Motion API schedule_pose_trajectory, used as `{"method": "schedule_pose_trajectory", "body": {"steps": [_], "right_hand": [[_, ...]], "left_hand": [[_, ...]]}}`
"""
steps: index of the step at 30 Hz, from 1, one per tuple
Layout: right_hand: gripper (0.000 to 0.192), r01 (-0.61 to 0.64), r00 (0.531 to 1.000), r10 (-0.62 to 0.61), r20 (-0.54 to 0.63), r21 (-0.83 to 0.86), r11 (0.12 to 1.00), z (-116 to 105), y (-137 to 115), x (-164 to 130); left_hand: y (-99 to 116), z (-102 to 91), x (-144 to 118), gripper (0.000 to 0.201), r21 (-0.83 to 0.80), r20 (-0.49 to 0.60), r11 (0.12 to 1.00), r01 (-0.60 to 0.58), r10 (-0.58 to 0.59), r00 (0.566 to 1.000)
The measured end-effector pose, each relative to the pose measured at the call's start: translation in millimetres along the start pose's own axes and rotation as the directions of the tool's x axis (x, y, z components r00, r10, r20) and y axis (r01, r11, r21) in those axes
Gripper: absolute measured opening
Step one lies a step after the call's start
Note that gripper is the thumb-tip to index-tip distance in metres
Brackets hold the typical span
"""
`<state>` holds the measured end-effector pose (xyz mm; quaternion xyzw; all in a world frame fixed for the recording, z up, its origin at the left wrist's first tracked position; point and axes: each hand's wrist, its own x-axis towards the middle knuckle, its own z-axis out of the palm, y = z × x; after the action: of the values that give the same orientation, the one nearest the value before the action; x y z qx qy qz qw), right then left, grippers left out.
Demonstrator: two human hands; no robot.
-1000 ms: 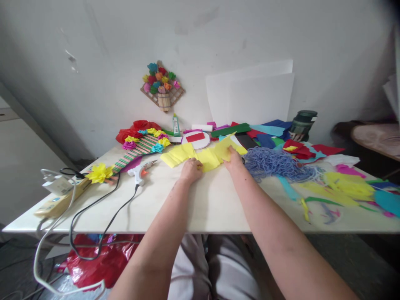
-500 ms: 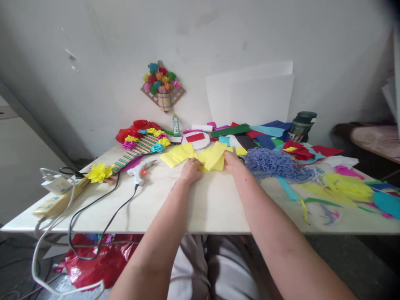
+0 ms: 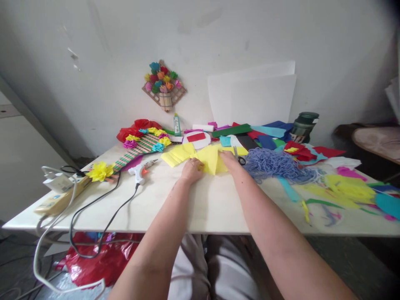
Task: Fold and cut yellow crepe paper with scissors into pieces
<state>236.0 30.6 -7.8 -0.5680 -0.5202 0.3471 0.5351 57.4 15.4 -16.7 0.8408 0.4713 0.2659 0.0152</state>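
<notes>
A strip of yellow crepe paper [image 3: 184,154] lies across the middle of the white table [image 3: 200,204]. My left hand [image 3: 191,170] presses down on its middle. My right hand [image 3: 229,161] holds the right part of the paper, folded over toward the left hand. Scissors [image 3: 238,157] lie just right of my right hand, partly hidden by it.
A hot glue gun [image 3: 141,170] with a black cord lies left of the paper, beside a woven craft piece with paper flowers [image 3: 142,144]. A power strip [image 3: 58,196] sits at the left edge. Blue yarn [image 3: 275,162], coloured paper scraps, a glue bottle [image 3: 176,124] and a dark jar [image 3: 302,125] lie right and behind.
My right hand has moved left, folding the right end of the yellow paper over toward my left hand. The scissors have come into view. My left hand stayed in place.
</notes>
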Motion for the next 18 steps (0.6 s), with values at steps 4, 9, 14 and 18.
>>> {"method": "schedule_pose_trajectory", "body": {"steps": [4,9,14,18], "right_hand": [[0.022,0.027,0.999,-0.027,-0.027,-0.005,1.000,0.1,-8.0,-2.9],[0.021,0.093,0.996,-0.093,0.001,0.061,0.994,2.4,-19.8,-13.5],[0.026,0.025,0.987,-0.079,0.143,0.351,0.936,5.7,-27.5,-24.4],[0.026,-0.082,0.953,-0.071,0.294,0.478,0.875,10.2,-24.3,-26.0]], "left_hand": [[-0.4,1.1,-0.4,0.037,-0.033,-0.040,0.998,0.049,-0.050,0.998],[0.1,0.7,-0.1,0.038,-0.154,-0.135,0.985,0.074,-0.095,0.986],[1.3,-0.7,3.1,0.030,-0.396,-0.213,0.908,0.136,-0.235,0.948],[3.2,-2.4,5.2,0.036,-0.756,-0.123,0.631,0.172,-0.395,0.911]]}}
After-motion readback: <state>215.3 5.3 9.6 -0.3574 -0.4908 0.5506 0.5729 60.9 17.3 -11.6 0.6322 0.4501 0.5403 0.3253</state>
